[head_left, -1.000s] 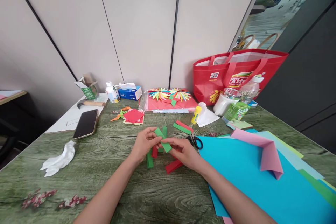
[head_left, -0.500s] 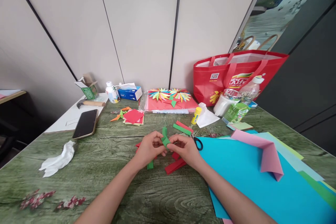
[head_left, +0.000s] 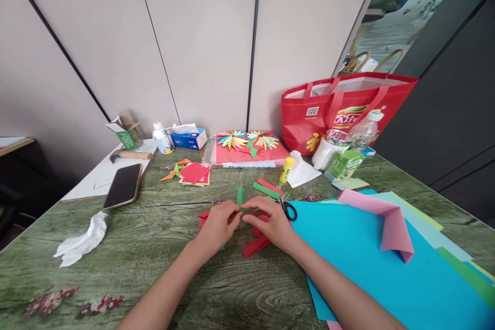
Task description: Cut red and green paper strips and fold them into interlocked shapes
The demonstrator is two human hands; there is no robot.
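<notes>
Between my two hands, over the middle of the table, is a folded green paper strip [head_left: 240, 196], its upper end sticking up past my fingers. My left hand [head_left: 218, 224] pinches it from the left side. From the right, my right hand [head_left: 270, 220] has thumb and fingers bent round its other side. Most of the strip is hidden behind my fingers. Red paper strips [head_left: 255, 246] lie under and beside my right hand, and a red piece [head_left: 202, 218] shows left of my left hand. Black-handled scissors [head_left: 289, 210] rest just right of my right hand.
Blue paper sheets [head_left: 348, 258] and a folded pink sheet [head_left: 396, 221] cover the right side. Beyond my hands stand a yellow glue stick [head_left: 286, 170] and a red bag [head_left: 309, 118]. A phone [head_left: 124, 185] and crumpled tissue [head_left: 83, 242] lie left.
The green strip has been turned and lowered, so less of it shows. My fingers have closed further over it, and the view has shifted slightly.
</notes>
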